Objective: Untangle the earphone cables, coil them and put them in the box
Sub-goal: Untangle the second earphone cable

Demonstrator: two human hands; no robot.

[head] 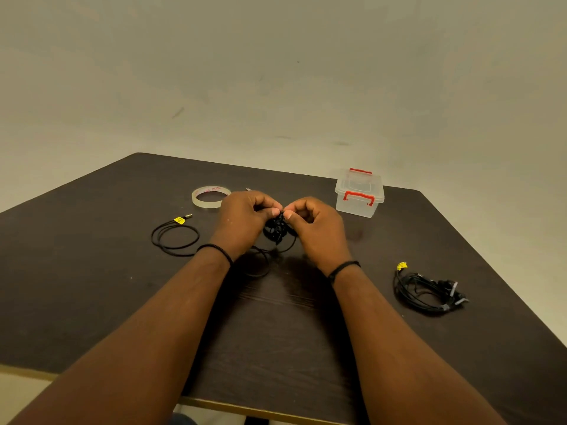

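Hands — left (245,216), right (310,222) — pinch tangled earphone cable (276,231)

Dark matt wood-grain desk (306,348), clear glossy plastic box (357,196) with red plastic latches, glossy translucent tape roll (210,196), black rubbery earphone cables (277,231), metal plug (187,216)

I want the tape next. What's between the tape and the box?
In the head view, both hands sit there: the left hand and right hand pinch a black cable knot between the tape and the box.
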